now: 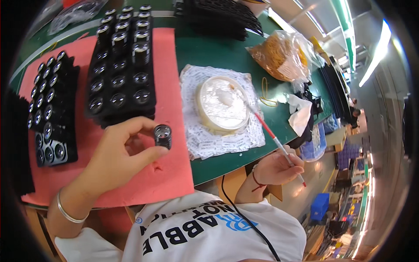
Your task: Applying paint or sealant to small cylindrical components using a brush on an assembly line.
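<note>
Between the thumb and fingers of my left hand [111,157] is a small black cylindrical lens piece [163,138], its shiny round end facing up over the pink mat. My right hand [277,169] grips a thin brush [267,128] with a red and whitish handle. The brush slants up and left, its far end at a round tub [201,114] with a pale, glossy white surface. Whether the tip touches that surface I cannot tell. Under the tub lies crumpled printed paper [196,146].
On the pink mat [172,174] stand two black trays [150,98] [72,100] holding several similar lens pieces. Beyond the tub on the green table [196,50] are stacked black trays [218,19], a clear bag of yellowish bands [277,54], a loose band [265,94] and white tissue [300,115].
</note>
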Demonstrator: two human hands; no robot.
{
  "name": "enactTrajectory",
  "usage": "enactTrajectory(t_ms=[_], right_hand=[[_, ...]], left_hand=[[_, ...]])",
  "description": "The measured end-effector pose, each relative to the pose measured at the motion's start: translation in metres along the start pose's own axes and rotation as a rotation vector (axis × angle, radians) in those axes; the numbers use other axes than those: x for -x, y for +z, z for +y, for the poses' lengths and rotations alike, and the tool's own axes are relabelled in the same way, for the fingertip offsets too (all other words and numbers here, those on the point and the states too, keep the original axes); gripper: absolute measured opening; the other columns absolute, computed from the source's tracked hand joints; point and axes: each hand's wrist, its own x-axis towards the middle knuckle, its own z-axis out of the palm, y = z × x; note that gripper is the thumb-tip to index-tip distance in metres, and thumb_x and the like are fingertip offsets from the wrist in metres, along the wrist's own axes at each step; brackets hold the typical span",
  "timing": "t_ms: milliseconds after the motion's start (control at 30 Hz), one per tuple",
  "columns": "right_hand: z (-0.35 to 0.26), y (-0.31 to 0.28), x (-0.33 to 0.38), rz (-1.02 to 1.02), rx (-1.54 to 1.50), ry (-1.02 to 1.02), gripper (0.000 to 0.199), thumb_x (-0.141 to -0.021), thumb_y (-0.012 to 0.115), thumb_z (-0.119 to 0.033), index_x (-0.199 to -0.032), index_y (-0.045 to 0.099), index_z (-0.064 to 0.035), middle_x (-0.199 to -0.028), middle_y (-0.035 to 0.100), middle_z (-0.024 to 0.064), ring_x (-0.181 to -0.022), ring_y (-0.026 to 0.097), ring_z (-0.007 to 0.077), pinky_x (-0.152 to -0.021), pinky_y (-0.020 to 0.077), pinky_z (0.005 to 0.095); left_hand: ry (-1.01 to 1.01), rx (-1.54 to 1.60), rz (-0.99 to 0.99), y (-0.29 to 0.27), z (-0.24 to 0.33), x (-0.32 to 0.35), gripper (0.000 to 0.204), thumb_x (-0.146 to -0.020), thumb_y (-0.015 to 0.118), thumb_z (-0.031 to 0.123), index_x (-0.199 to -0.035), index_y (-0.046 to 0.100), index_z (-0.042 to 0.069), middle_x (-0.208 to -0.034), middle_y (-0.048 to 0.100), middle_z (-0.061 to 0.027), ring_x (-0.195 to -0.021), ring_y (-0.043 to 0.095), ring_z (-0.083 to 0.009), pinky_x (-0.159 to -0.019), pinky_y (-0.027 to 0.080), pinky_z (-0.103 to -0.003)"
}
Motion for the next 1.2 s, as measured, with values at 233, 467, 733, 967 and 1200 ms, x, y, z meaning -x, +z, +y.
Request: enactTrajectory(t_ms=[233,467,733,967,1200], right_hand=[[-0.003,0.003,-0.012,-0.166,0.32,-0.191,0.046,-0.094,0.029,-0.037,-0.07,0.048,-0.0031,-0.044,0.035,0.0015,-0.038,0.033,0.0105,-0.044,0.0261,0.0251],[-0.003,0.007,-0.005,-0.101,0.062,0.031,0.041,-0.094,0.031,-0.034,-0.068,0.045,-0.0052,-0.055,0.04,0.0014,-0.05,0.033,0.0112,-0.054,0.027,0.0262],[-0.006,0.016,-0.001,0.036,-0.442,0.468,0.031,-0.094,0.032,-0.032,-0.076,0.043,-0.0097,-0.055,0.039,-0.0019,-0.052,0.032,0.0081,-0.055,0.0245,0.0247],[-0.008,0.022,0.01,-0.234,-0.485,0.454,0.028,-0.094,0.031,-0.031,-0.079,0.039,-0.009,-0.051,0.036,0.0004,-0.047,0.029,0.0095,-0.053,0.023,0.026],[-0.01,0.027,0.012,-0.304,-0.452,0.424,0.024,-0.094,0.035,-0.026,-0.08,0.042,-0.0074,-0.055,0.041,0.0012,-0.051,0.027,0.0093,-0.052,0.0238,0.0239]], left_hand=[[-0.037,-0.009,0.016,0.002,0.002,0.001,0.022,-0.072,0.066,0.001,-0.092,0.057,0.001,-0.077,0.057,0.0011,-0.058,0.049,-0.0004,-0.051,0.039,-0.015],[-0.019,0.0,0.013,0.001,-0.003,0.001,0.022,-0.072,0.066,0.004,-0.091,0.058,0.002,-0.075,0.058,0.0018,-0.056,0.046,0.0007,-0.049,0.036,-0.015],[-0.053,0.033,0.028,-0.002,-0.006,-0.002,0.02,-0.072,0.068,0.01,-0.086,0.061,-0.001,-0.074,0.061,0.0002,-0.054,0.043,0.0007,-0.047,0.035,-0.016],[-0.042,-0.005,0.021,-0.005,-0.005,-0.003,0.024,-0.072,0.069,0.016,-0.086,0.062,-0.002,-0.074,0.063,-0.0033,-0.06,0.048,-0.0029,-0.056,0.041,-0.019],[-0.061,0.032,-0.012,-0.006,-0.004,-0.001,0.024,-0.073,0.068,0.015,-0.088,0.062,-0.002,-0.074,0.062,-0.0018,-0.062,0.049,-0.0024,-0.057,0.041,-0.018]])
